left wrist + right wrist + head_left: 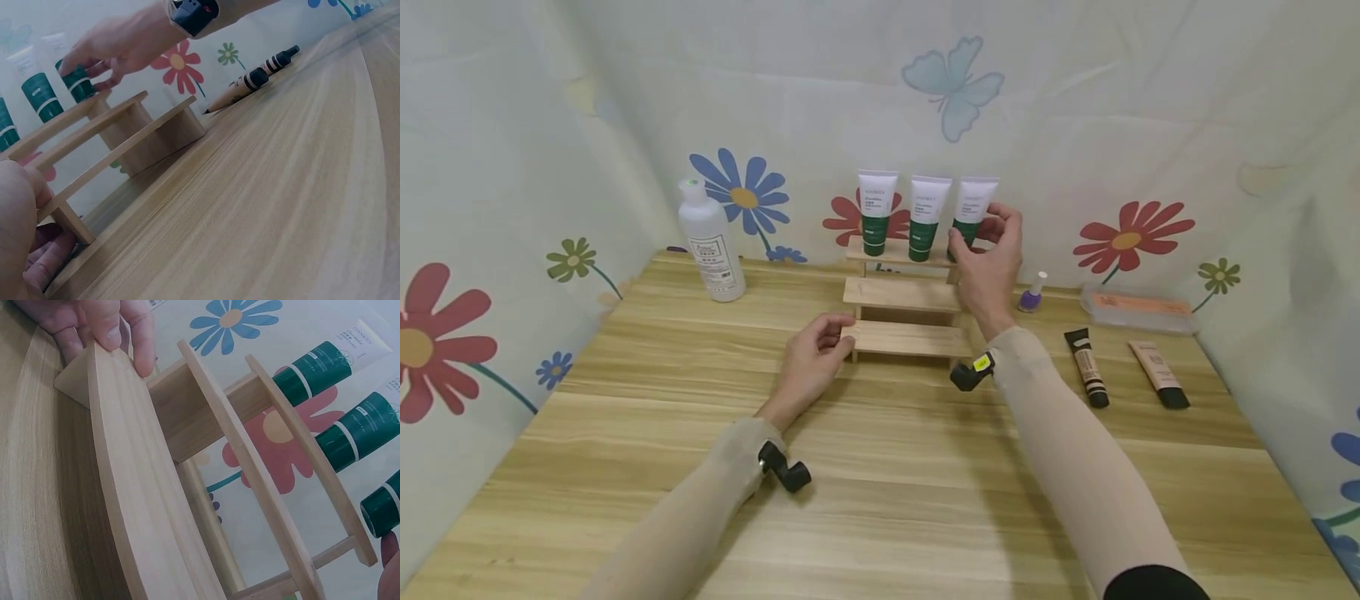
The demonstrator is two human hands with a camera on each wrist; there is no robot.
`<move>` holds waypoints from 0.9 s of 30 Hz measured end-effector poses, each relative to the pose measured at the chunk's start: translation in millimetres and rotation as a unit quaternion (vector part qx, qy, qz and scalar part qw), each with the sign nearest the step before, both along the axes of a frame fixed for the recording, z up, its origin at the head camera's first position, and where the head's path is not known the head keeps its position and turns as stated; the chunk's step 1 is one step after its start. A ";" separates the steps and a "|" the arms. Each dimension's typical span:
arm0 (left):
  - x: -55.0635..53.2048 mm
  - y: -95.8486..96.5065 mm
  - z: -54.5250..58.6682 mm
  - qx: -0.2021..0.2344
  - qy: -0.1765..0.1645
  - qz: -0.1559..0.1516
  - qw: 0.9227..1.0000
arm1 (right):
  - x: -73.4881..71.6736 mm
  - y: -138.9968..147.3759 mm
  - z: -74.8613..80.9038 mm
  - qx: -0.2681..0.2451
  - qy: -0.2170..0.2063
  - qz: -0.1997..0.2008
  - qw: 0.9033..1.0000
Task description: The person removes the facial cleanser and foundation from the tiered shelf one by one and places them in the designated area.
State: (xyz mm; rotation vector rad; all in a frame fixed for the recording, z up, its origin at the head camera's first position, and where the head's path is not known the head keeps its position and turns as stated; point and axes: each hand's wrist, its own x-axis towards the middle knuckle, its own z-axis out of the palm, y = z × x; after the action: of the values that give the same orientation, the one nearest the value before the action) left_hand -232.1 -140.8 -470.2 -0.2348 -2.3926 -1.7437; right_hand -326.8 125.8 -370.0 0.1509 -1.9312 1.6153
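A three-step wooden rack (904, 293) stands near the back of the table. On its top step, two white-and-green squeeze tubes (875, 233) (924, 240) stand upright on their caps. My right hand (992, 271) grips a third matching tube (976, 196) by its green lower part at the right end of that step. Whether its cap touches the wood I cannot tell. With my left hand (808, 362) I hold the left end of the lowest step, the thumb on top and fingers by the side support (70, 220).
A white bottle (709, 242) stands at the back left. To the right are a purple nail polish bottle (1032, 296), a flat clear case (1138, 310), a black-and-beige tube (1087, 367) and a beige tube with black cap (1157, 373). Flowered cloth (820, 100) hangs behind the table.
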 end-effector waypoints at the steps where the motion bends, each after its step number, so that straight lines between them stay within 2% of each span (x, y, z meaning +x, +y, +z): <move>1: -0.3 0.0 -0.3 -0.001 0.000 0.000 1.000 | 0.7 0.8 1.0 -0.001 0.004 -0.001 1.000; 11: -1.9 -1.1 -3.1 0.000 0.001 -0.003 1.000 | 14.6 17.8 8.6 -0.017 0.030 -0.006 0.999; 15: -1.8 -0.8 -3.4 -0.003 0.000 -0.003 1.000 | 22.0 26.1 10.7 -0.012 0.038 -0.021 0.999; 18: -1.9 -0.1 -3.3 -0.005 0.002 -0.002 1.000 | 32.7 30.6 16.8 -0.019 0.040 -0.032 0.998; 24: -1.9 -0.3 -3.0 -0.009 0.004 0.001 1.000 | 65.1 39.2 35.5 -0.024 0.050 -0.038 0.998; 27: -2.3 -0.5 -3.3 -0.011 0.002 0.003 1.000 | 73.4 47.3 37.9 -0.023 0.052 -0.045 0.997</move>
State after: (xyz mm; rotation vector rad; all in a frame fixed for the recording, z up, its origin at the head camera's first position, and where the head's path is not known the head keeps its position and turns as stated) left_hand -234.4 -141.3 -473.5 -0.2341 -2.4078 -1.7136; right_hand -253.4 173.2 -332.1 0.1248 -1.7954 1.5596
